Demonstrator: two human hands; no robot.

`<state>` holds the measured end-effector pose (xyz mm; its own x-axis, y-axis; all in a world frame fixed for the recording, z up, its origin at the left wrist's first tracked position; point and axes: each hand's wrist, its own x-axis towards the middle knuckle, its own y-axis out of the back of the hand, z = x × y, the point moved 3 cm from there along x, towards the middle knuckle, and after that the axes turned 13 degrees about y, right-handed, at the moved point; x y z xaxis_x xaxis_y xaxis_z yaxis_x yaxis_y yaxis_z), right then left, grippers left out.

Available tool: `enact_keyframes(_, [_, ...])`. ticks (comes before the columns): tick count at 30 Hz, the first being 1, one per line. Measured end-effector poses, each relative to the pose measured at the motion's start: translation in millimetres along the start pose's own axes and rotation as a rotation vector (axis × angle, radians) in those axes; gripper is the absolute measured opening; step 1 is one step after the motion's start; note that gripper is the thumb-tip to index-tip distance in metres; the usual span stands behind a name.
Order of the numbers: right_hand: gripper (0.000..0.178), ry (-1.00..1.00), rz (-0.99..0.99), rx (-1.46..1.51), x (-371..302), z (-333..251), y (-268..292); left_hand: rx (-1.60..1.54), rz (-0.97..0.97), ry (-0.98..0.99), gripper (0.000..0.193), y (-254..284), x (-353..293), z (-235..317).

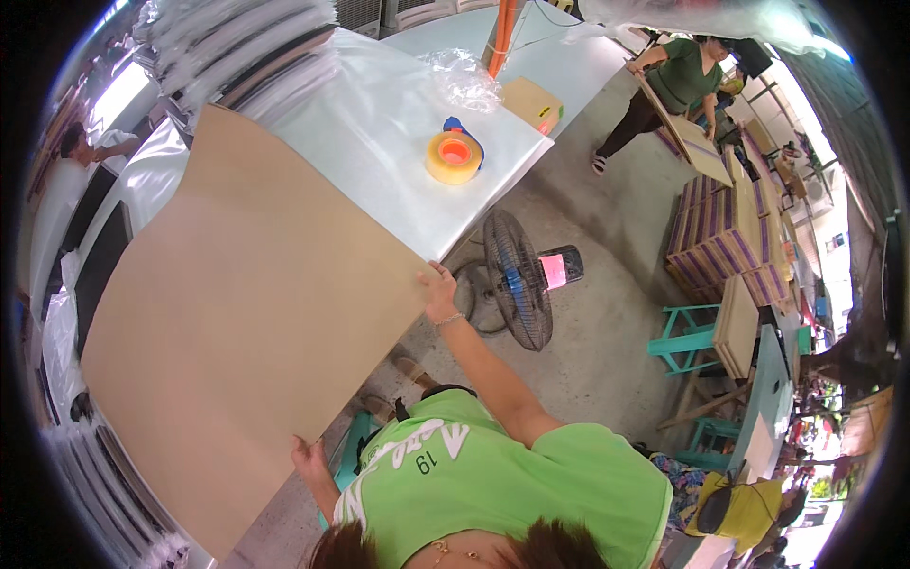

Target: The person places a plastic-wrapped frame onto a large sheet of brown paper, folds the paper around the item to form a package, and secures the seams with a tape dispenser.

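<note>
A large brown cardboard sheet (251, 284) covers the left part of the work table, its far edge bowed slightly. My left hand (311, 463) grips its near edge, thumb on top and the other fingers mostly hidden beneath. At the sheet's right corner, my right hand (439, 294) is closed on the board, a bracelet round that wrist. Beyond the sheet, a roll of clear yellowish tape (453, 157) with a blue part behind it lies on the white-covered table (379, 123).
Wrapped flat panels are stacked (237, 47) at the back left. A floor fan (517, 280) stands right of the table. A co-worker in dark green (678, 90) holds a flat board near stacked cartons (725, 228). A teal stool (684, 337) stands right.
</note>
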<state>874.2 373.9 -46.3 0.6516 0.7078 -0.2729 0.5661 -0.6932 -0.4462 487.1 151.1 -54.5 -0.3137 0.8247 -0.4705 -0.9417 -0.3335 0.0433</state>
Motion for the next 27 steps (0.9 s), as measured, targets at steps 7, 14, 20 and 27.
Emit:
enact_keyframes(7, [0.039, -0.157, 0.054, -0.036, 31.4, 21.4, 12.1, 0.076, 0.071, -0.072, 0.027, -8.4, 2.0, 4.0])
enact_keyframes(14, [0.035, 0.46, -0.317, -0.706, 31.8, 30.1, 53.6, -0.347, -0.111, -0.067, 0.033, 32.9, 54.1, -82.4])
enact_keyframes(20, [0.03, 0.134, -0.417, -0.187, 7.6, 58.4, 50.4, -0.244, -0.021, -0.131, 0.035, 40.9, 45.4, -77.6])
enact_keyframes(27, [0.034, -0.27, 0.002, 0.179, -17.9, 30.1, 8.9, -0.152, 0.052, -0.055, 0.035, 41.4, 32.7, -60.3])
